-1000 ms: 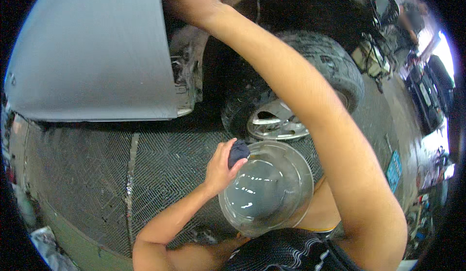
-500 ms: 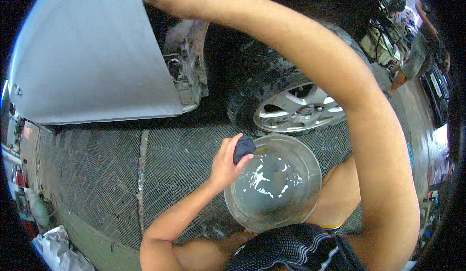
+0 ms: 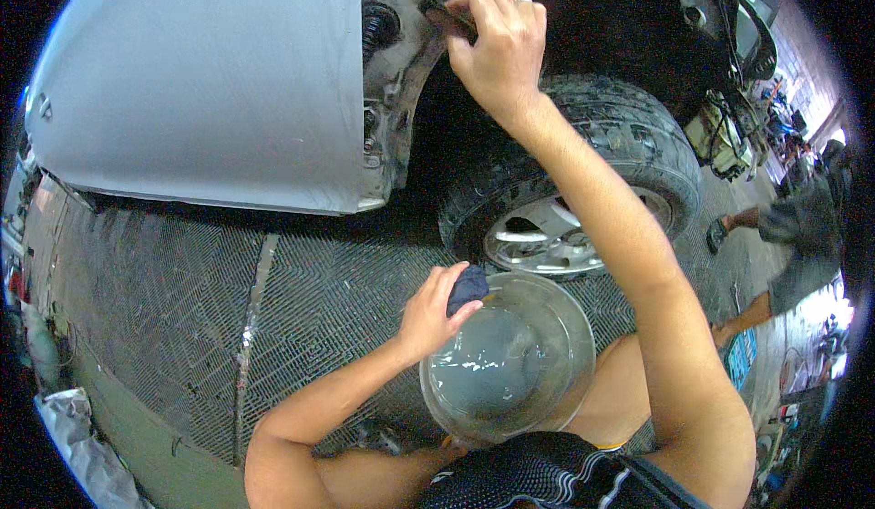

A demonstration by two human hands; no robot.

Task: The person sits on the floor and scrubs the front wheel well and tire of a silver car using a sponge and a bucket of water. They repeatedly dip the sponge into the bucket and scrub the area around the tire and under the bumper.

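Observation:
My left hand [image 3: 430, 316] is closed round a bunched dark navy cloth [image 3: 468, 288] at the left rim of a clear round basin [image 3: 584, 327]. Cloudy water fills part of the basin. My right hand [image 3: 501, 40] is raised far forward, in front of the wheel arch, its fingers closed on a dark flat piece [image 3: 452, 20]; its exact kind is hard to make out. A matte grey car door [image 3: 200, 90] stands to the left, apart from that hand. Behind its edge shows the bare, dirty body frame [image 3: 390, 122].
Beyond the basin is a tyre [image 3: 629, 117] with a silver wheel [image 3: 538, 246]. Ribbed matting [image 3: 319, 327] covers the floor. Another person's legs [image 3: 786, 222] are at the right. Crumpled silver sheeting [image 3: 82, 445] lies at the lower left.
My right hand has moved right, away from the door's front edge, and now shows fully with the dark piece. My left hand keeps the cloth at the basin's rim. The view has shifted slightly.

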